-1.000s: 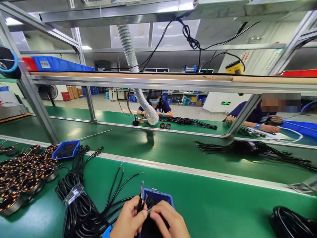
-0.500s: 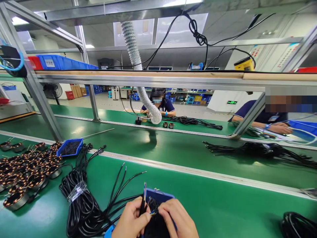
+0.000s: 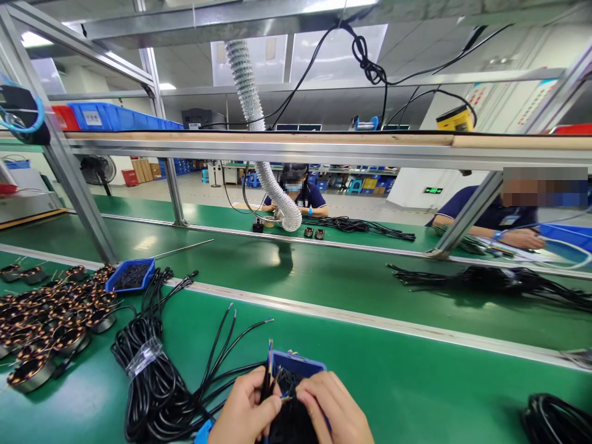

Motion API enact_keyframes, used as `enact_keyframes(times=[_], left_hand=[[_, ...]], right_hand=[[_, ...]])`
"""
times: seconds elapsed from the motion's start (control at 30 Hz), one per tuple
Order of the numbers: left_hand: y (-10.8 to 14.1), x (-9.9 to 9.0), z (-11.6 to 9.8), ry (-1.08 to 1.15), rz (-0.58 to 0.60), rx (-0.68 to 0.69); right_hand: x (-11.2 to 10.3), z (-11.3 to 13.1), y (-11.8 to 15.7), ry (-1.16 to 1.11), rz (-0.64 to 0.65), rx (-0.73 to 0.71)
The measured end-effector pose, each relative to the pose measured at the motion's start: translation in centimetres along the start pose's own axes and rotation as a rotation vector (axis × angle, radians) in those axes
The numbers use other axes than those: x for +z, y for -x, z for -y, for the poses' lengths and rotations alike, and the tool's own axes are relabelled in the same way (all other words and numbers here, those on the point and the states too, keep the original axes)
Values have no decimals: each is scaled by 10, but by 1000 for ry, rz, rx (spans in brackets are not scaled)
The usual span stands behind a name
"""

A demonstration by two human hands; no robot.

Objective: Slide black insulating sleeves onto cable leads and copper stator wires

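My left hand (image 3: pixel 247 407) is closed around black cables (image 3: pixel 267 383) with coloured wire ends, one pointing up and another toward the right. Close beside it, my right hand (image 3: pixel 335 410) has its thumb and fingers pinched together near those wire ends; whatever is in the pinch is too small or hidden to make out. Under both hands sits a blue bin (image 3: pixel 300 362) with small thin black pieces in it. A large bundle of black cables (image 3: pixel 157 394), banded with clear wrap, lies left of my left hand, with several loose ends fanning out.
Many copper-wound stator rings (image 3: pixel 32 370) cover the left side, by a small blue tray (image 3: pixel 132 275) of black pieces. A black cable coil (image 3: pixel 555 419) lies at lower right. More cables (image 3: pixel 499 283) lie across the middle strip. Two people sit opposite, beyond metal posts (image 3: pixel 469 213).
The cable bunch on the middle strip has shifted slightly to the right. The person at the right has moved their head and hands a little. My hands have barely moved.
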State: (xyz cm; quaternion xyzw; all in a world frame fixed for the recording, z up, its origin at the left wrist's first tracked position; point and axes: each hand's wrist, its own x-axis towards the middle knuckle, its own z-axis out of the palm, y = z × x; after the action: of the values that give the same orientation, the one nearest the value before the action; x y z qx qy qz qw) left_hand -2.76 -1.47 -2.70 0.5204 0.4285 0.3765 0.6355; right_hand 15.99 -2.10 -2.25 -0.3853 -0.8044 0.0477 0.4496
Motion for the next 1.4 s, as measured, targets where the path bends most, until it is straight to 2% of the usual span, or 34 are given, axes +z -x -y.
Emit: enact_keyframes(times=[0.17,0.3,0.43,0.5,0.67,0.77,0.93,1.17,1.3,1.4], left_hand=[[0,0,-1,7,2,0],[0,0,1,-17,-6,11],[0,-1,3,-10,-6,14],[0,-1,3,1,-8,8],[3,1,-1,-6,-6,-6],[4,2,-2,-19,-6,-9],[3,1,0,-28,-2,-21],[3,0,6,-19,-24,-24],[3,0,7,-17,-33,-29],[1,1,9,12,-40,-46]], right_hand=[[0,1,1,-9,14,4],[8,1,4,-17,49,6],[14,-1,6,-137,38,29],[13,-4,7,-230,21,115],[14,-10,12,-503,-54,489],[18,-7,15,-622,-134,548],[21,4,10,-535,-206,427],[15,9,6,-271,-202,235],[15,7,8,-198,-178,166],[17,4,8,-183,-126,61]])
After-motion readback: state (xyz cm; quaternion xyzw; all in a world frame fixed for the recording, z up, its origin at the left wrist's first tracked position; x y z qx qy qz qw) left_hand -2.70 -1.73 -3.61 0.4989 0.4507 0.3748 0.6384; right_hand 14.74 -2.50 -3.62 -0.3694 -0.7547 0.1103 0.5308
